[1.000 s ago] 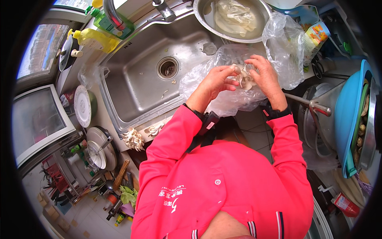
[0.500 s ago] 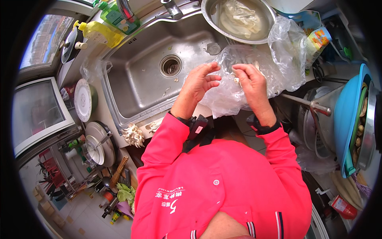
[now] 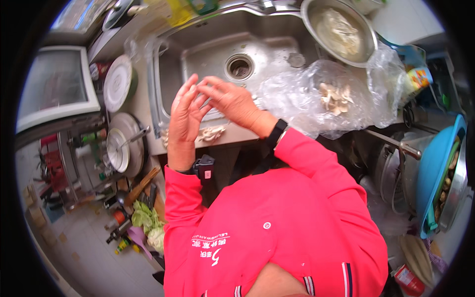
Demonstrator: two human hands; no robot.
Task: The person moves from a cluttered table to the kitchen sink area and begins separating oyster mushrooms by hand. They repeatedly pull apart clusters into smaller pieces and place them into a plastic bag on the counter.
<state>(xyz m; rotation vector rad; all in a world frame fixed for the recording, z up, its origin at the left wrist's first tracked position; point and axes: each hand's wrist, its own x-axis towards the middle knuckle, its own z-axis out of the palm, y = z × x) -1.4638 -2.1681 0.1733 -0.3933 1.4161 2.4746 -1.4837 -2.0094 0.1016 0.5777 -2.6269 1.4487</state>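
My left hand is raised over the left front of the steel sink, palm turned inward, fingers stretched. Close beside it, my right hand reaches across with its fingers extended, the tips overlapping those of the left in this view. Nothing shows in either hand. Below them, a small clump of pale mushrooms lies on the counter's front edge; more mushrooms are partly hidden behind my left wrist. To the right, torn mushroom pieces rest on a clear plastic bag.
A metal basin with water and a pale item stands at the back right. On the right, a blue basin is propped near a protruding metal handle. Plates stand to the left, and an open window is beyond them.
Both hands have moved left, from over the plastic bag to the sink's left front, and drawn together. The mushroom pieces on the bag are now uncovered. The view has shifted.
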